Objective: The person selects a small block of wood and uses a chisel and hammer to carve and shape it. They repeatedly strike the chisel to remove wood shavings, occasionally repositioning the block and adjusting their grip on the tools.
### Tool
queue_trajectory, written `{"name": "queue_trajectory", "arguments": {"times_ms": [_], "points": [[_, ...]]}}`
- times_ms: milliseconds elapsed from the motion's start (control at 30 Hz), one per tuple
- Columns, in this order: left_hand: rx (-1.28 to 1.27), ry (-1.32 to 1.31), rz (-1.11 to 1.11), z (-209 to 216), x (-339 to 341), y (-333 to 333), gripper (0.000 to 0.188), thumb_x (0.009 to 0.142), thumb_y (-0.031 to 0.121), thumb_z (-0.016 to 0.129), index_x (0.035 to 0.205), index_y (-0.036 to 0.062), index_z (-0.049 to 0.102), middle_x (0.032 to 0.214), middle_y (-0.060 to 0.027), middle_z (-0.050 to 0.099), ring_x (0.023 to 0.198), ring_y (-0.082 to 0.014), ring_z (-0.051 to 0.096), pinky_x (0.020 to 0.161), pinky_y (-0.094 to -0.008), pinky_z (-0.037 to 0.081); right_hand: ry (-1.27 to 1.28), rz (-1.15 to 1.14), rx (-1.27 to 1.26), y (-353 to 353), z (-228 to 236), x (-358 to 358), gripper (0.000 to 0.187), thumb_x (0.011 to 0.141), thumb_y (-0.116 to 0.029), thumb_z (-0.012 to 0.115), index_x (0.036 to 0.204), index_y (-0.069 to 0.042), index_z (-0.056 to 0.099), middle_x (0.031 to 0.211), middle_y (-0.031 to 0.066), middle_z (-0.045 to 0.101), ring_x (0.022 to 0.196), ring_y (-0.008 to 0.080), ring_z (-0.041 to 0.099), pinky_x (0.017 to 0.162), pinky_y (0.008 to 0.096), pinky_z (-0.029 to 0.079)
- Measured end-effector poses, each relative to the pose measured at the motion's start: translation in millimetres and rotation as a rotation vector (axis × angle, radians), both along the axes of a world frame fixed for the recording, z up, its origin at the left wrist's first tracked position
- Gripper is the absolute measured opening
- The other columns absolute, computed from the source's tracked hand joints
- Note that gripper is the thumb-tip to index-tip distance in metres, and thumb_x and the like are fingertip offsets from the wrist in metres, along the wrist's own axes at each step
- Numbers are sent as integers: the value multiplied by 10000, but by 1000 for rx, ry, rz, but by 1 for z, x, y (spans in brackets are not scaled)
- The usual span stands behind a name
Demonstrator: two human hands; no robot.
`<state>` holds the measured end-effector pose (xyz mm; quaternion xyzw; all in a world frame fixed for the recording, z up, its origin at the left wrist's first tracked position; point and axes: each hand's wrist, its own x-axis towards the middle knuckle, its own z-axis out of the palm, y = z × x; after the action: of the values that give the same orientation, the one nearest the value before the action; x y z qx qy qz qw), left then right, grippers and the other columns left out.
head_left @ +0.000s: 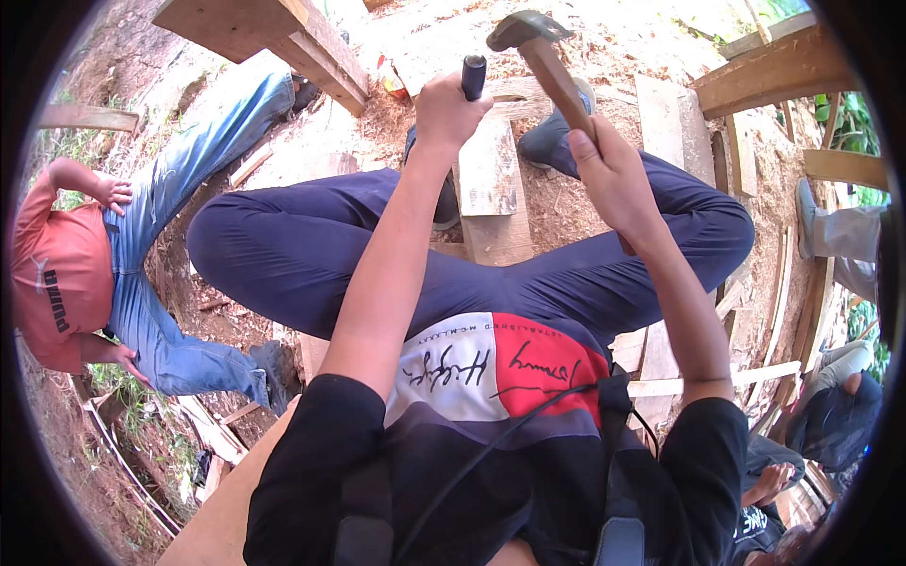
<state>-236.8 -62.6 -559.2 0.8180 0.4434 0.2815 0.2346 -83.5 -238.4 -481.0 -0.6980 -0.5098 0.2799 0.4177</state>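
Observation:
My left hand (448,111) is closed around the upright black handle of a chisel (474,77); its lower end is hidden behind the fist and the wood. In my right hand (613,174) is a hammer (557,80) with a wooden handle, raised to the right of the chisel. Its dark metal head points up and leftward, apart from the chisel. Below the left fist, between my bent legs, lies a pale wooden beam (488,174).
Wood chips (425,28) litter the ground. A thick timber (316,57) juts in at the upper left, another (779,71) at the upper right. A person in an orange shirt (61,274) sits at left. More people (840,406) are at the right edge.

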Motion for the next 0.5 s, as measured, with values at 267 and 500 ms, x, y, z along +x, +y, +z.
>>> {"name": "queue_trajectory", "arguments": {"times_ms": [267, 500], "points": [[-10, 41, 30, 0, 5, 4, 248, 669, 270, 751, 779, 60, 677, 751, -147, 669, 756, -315, 662, 719, -420, 526, 66, -425, -149, 32, -91, -33, 457, 868, -364, 683, 1015, 16, 476, 771, 189, 640, 712, 338, 666, 642, 431, 521], [-99, 53, 19, 2, 3, 4, 240, 666, 280, 752, 720, 62, 668, 736, -134, 672, 732, -300, 664, 720, -396, 525, -200, -223, -582, 34, -143, -50, 853, 685, -689, 702, 1056, 17, 400, 925, 263, 658, 917, 396, 664, 770, 463, 538]]}}
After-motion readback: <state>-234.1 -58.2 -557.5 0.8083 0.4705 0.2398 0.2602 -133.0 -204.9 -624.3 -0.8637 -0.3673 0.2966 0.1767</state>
